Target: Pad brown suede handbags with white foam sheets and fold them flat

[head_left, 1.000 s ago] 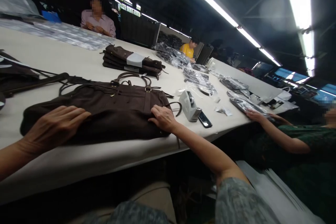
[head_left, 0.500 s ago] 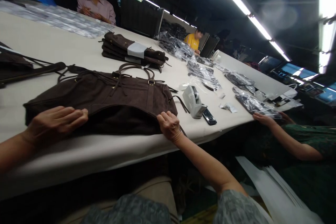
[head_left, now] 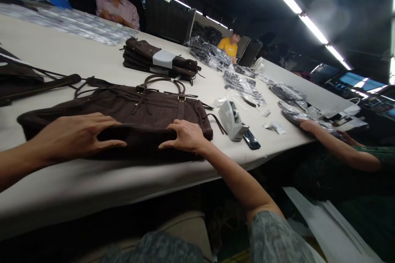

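A dark brown handbag [head_left: 154, 107] lies on its side at the table's front edge, its two looped handles pointing away from me. My left hand [head_left: 74, 133] rests on the bag's near left part, fingers stretched over the top and thumb apart below. On the near right part lies my right hand [head_left: 185, 135], fingers flat over the upper side and thumb spread toward the left. Between the two hands the bag's near side is dark and hard to make out. Straps and thin cords trail from the bag.
Right of the bag stand a grey tape dispenser [head_left: 231, 121] and a phone [head_left: 251, 139]. Behind it lies a stack of folded brown bags [head_left: 160, 59]. Plastic-wrapped bags [head_left: 243, 86] lie farther right, where a co-worker's arm [head_left: 333, 144] reaches in. Two people sit across the table.
Both hands have loosened from a closed grip on the bag's near edge and now lie with thumbs spread. The raised near edge has come down flatter. The view has shifted slightly.
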A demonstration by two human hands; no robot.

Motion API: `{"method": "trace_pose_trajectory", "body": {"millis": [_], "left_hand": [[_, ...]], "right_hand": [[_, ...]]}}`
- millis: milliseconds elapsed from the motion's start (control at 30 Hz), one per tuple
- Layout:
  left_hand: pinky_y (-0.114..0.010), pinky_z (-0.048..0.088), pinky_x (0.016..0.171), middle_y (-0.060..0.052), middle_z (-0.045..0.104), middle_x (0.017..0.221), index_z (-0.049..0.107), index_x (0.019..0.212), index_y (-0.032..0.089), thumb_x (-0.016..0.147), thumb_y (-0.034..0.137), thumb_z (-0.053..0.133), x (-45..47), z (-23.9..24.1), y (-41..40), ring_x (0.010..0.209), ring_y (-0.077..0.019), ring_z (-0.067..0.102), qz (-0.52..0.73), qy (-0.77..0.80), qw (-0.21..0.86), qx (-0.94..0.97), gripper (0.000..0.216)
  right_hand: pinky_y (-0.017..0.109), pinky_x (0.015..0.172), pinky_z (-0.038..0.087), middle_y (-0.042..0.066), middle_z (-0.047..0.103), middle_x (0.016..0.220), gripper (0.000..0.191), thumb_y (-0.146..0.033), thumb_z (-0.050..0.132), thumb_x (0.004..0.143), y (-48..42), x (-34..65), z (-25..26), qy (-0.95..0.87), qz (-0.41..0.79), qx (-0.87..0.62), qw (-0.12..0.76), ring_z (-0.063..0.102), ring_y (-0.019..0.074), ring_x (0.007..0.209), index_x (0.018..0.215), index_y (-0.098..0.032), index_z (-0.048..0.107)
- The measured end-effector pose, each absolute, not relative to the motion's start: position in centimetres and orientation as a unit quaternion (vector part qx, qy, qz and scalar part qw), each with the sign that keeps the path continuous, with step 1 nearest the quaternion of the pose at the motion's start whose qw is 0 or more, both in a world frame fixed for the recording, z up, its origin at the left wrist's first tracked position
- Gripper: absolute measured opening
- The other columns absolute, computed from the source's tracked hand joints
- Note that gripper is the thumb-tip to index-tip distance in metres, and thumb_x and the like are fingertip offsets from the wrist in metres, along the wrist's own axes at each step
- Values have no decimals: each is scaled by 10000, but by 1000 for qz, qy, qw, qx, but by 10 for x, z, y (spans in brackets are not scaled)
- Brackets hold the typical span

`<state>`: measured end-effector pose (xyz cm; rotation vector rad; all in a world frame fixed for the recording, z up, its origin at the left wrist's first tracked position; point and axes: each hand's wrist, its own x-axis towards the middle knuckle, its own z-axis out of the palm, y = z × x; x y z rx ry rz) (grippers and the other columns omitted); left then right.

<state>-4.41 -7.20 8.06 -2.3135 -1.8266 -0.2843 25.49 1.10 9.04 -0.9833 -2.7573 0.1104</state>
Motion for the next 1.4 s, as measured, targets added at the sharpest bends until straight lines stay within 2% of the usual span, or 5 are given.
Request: {"method": "trace_pose_trajectory", "body": {"millis": [200, 400, 767, 933, 1400], "left_hand": [[-257, 482, 634, 33, 738, 1126, 682, 1215, 298, 987, 349, 282, -40, 54, -67, 898, -159, 704, -52, -584, 176, -791, 463], [-344, 364, 1173, 26, 505, 1468, 317, 1506, 259, 970, 99, 334, -55, 12, -90, 1365, -139, 475, -196, -471, 193, -838, 559], [-369, 190, 1230, 4, 449, 1526, 284, 1532, 284, 944, 568, 402, -63, 13, -100, 1384, -190, 453, -163, -445, 112, -873, 664], [-342, 324, 1119, -95, 570, 1419, 547, 1381, 117, 936, 353, 366, -62, 24, -80, 1273, -226, 546, -129, -444, 167, -871, 534], [-395, 435, 1047, -209, 601, 1332, 517, 1357, 4, 917, 137, 309, -36, 63, -63, 1179, -265, 605, -41, -532, 201, -822, 505]], "right_hand": [[300, 668, 372, 26, 635, 918, 245, -432, 621, 959, 8, 248, 56, -934, -89, -316, 143, 569, 174, 875, 893, -196, 619], [337, 643, 328, 39, 596, 842, 291, -188, 378, 1051, -6, 262, 17, -928, -172, -263, 201, 493, 180, 787, 914, -208, 633], [469, 1140, 301, 147, 504, 1447, 635, -513, 497, 987, -21, 318, 12, -945, -94, -253, 184, 428, 291, 1300, 1498, -149, 405], [404, 1046, 426, 143, 585, 1325, 743, -549, 616, 911, 8, 310, 29, -955, -51, -249, 152, 516, 272, 1205, 1488, -138, 392], [313, 802, 519, 125, 653, 1134, 613, -244, 466, 1027, 52, 294, 88, -971, -95, -219, 13, 667, 216, 956, 1554, -87, 196]]}}
